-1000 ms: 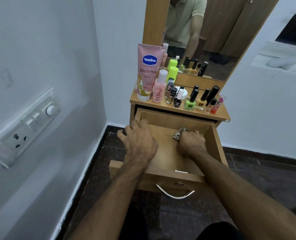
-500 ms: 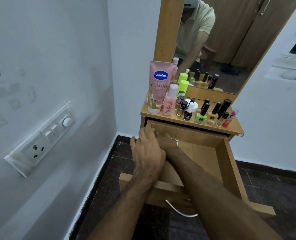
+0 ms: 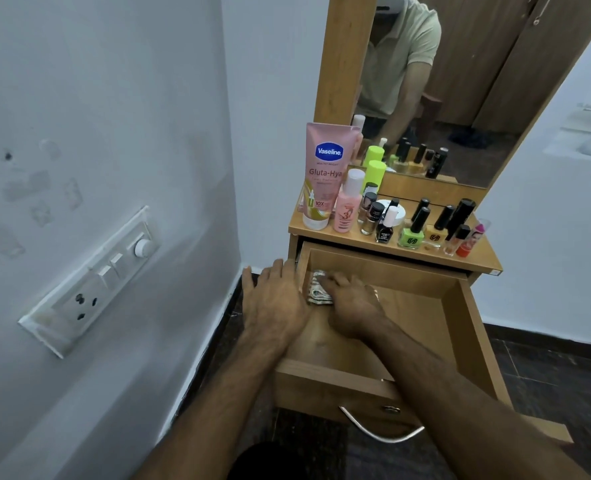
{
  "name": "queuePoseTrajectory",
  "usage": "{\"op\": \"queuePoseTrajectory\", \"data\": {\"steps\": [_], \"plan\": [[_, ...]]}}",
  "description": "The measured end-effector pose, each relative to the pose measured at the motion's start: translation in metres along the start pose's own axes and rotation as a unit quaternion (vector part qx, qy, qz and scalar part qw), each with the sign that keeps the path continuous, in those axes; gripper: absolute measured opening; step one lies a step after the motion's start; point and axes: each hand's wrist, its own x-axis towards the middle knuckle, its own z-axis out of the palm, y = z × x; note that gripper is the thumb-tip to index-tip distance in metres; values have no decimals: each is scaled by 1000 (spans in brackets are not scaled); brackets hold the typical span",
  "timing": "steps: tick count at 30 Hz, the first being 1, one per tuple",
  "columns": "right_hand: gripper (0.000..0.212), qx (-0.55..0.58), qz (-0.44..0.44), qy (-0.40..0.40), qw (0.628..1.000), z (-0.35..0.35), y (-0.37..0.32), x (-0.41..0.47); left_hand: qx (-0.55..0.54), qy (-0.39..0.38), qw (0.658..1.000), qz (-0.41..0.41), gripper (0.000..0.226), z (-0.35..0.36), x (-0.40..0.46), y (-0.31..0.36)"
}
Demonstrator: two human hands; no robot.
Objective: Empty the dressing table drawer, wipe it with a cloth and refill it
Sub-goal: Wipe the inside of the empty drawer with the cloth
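The wooden drawer (image 3: 467,327) of the dressing table is pulled out, and its bottom looks bare apart from a patterned cloth (image 3: 316,289). My right hand (image 3: 351,303) presses that crumpled cloth into the drawer's back left corner. My left hand (image 3: 275,299) rests with spread fingers on the drawer's left side wall, holding nothing. The table top (image 3: 356,240) above carries a pink Vaseline tube (image 3: 323,174), a pink bottle (image 3: 346,206) and several nail polish bottles (image 3: 411,226).
A white wall with a switch and socket panel (image 3: 90,282) runs close along the left. A mirror (image 3: 443,88) stands behind the bottles. The drawer's metal handle (image 3: 379,429) faces me. Dark tiled floor lies below and to the right.
My right hand has slid the cloth from the drawer's back middle to its back left corner. My left hand stays on the left wall. The view has shifted left and up.
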Motion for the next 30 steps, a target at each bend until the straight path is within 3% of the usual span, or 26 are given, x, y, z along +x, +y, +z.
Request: {"op": "queuePoseTrajectory", "data": {"steps": [3,7,12,17,22,25,27,29,30], "plan": [[79,-8,-43,12,999,5,-5,5,23,-55,998,-15,56,9,-4,-6],[76,18,-69,17,997,8,-6,9,38,-61,997,-16,55,9,-4,-3],[53,78,-75,26,994,2,-3,4,35,-63,997,-17,54,9,-4,-3],[73,-6,-47,4,999,4,-12,11,30,-72,997,-20,54,7,-6,-1],[62,40,-30,-16,999,-12,-18,12,23,-59,998,-24,52,10,-3,-4],[26,154,-27,-43,987,-24,-12,0,16,-64,997,-30,52,6,-4,-3],[20,316,50,-45,946,-27,-7,-10,3,-66,997,-39,52,5,-6,-3],[26,440,120,19,890,-27,-6,-13,-5,-55,997,-54,52,3,-6,-3],[29,439,116,95,886,-27,-7,-11,-5,-48,997,-61,52,3,-6,-3]]}}
